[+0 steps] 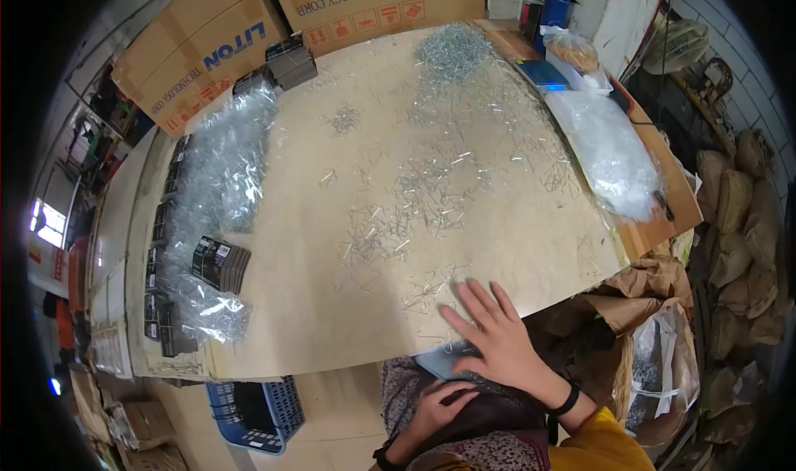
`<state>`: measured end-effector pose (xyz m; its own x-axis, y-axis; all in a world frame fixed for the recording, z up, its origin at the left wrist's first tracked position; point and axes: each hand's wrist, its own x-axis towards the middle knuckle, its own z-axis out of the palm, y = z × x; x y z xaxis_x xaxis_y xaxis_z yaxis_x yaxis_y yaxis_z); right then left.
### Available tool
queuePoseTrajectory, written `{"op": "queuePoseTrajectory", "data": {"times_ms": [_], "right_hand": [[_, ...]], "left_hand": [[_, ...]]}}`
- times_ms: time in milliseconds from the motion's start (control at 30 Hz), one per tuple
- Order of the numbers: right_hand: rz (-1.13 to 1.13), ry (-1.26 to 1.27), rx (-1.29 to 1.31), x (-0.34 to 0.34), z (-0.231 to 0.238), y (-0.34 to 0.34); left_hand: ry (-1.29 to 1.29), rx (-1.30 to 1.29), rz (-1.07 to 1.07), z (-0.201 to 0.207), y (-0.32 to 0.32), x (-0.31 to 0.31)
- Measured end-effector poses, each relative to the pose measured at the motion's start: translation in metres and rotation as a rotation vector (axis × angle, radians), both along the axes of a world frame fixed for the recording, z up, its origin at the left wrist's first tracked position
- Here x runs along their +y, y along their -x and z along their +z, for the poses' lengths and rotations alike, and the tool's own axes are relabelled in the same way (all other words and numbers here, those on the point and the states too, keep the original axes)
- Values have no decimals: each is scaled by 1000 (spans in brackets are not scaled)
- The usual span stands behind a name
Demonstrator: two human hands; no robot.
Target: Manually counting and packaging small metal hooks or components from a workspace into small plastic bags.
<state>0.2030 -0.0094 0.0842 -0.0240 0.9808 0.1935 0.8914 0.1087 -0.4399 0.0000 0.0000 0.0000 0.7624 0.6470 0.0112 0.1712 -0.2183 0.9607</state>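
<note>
My right hand is open, fingers spread, at the near edge of the wooden tabletop. Its fingertips are beside a few loose, thin bent metal pieces. More of these pieces lie scattered across the middle, with a dense heap at the far end. Lower down, in front of my lap, my left hand has its fingers curled. It is close to a flat grey-blue thing just below the table edge, partly covered by my right hand. What the left fingers hold is hidden.
Along the left side lie clear plastic bags, with a stack of dark printed cards on them. Cardboard boxes stand behind. At right are a small scale and a white plastic bag. A blue basket sits below the table.
</note>
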Motion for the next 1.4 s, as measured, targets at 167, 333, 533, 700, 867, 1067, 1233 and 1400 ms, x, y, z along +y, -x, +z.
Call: {"op": "queuePoseTrajectory", "data": {"times_ms": [167,333,533,700,867,1067,1233,1400], "right_hand": [[-92,-20,-125,11,5,4],[40,-68,-13,-11,-12,-1],[75,-107,-55,4,-4,12],[113,-115,16,-23,-16,11],[2,-373,281,-70,-56,-2],[-282,-37,352,-96,-71,15],[-315,51,614,-105,-81,16],[-233,-89,630,-89,-50,19]], "left_hand": [[68,19,7,-2,-4,-9],[20,-13,34,-7,1,-6],[56,-13,45,0,-2,-1],[46,12,58,1,4,-1],[39,64,15,4,-1,3],[32,51,16,7,-2,4],[-15,54,-48,2,0,6],[-24,151,-95,-2,4,6]]}}
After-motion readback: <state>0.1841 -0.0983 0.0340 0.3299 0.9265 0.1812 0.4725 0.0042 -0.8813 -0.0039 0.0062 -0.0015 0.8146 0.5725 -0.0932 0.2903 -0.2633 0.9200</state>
